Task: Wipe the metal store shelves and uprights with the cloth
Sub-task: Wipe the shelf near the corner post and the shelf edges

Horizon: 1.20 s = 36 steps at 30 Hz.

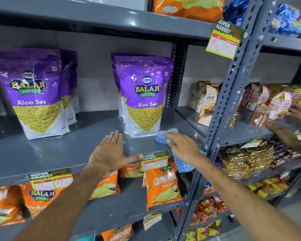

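Right grip (182, 146) presses cloth (165, 135) on shelf (59, 150)

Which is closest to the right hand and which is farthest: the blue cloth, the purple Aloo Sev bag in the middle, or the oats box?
From the right hand, in the head view:
1. Blue cloth, under its fingers.
2. Middle Aloo Sev bag, just behind and left.
3. Oats box, farther back on the right shelf bay.
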### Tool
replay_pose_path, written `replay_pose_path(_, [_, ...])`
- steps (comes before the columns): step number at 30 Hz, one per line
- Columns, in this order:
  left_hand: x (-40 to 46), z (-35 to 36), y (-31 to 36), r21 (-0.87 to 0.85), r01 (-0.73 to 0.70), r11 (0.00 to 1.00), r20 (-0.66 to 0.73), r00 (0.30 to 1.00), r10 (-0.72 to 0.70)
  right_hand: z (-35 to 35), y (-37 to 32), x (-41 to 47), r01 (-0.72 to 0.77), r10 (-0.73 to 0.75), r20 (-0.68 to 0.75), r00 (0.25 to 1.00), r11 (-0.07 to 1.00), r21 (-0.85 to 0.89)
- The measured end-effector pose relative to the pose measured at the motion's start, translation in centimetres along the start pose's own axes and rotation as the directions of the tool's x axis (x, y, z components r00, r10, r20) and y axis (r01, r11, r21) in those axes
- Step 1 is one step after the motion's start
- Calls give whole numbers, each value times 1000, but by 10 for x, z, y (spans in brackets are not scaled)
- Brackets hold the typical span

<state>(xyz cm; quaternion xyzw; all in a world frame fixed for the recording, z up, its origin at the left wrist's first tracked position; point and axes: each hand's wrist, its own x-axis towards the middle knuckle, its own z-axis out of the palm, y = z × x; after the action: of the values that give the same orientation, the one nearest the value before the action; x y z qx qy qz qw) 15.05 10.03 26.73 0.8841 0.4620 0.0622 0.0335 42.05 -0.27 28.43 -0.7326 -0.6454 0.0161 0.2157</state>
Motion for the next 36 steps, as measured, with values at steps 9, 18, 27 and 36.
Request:
replay_pose_path(9, [0,1,0,-8,-12,1000,-31,999,12,9,6,4,-193,175,-164,971,976,-99])
replay_pose_path(18, [-5,-1,-9,62,-85,995,-5,996,85,30,-66,-22,66,-47,-138,989,989,135])
replay_pose_path(27, [-69,-7,-97,132,-1,991,-51,999,8,72,-105,-15,-97,56,-323,945,989,-113])
replay_pose_path(36, [-132,-13,-134,163,114,980,-94,991,-99,118,-236,-6,172,-174,-224,959,985,-28])
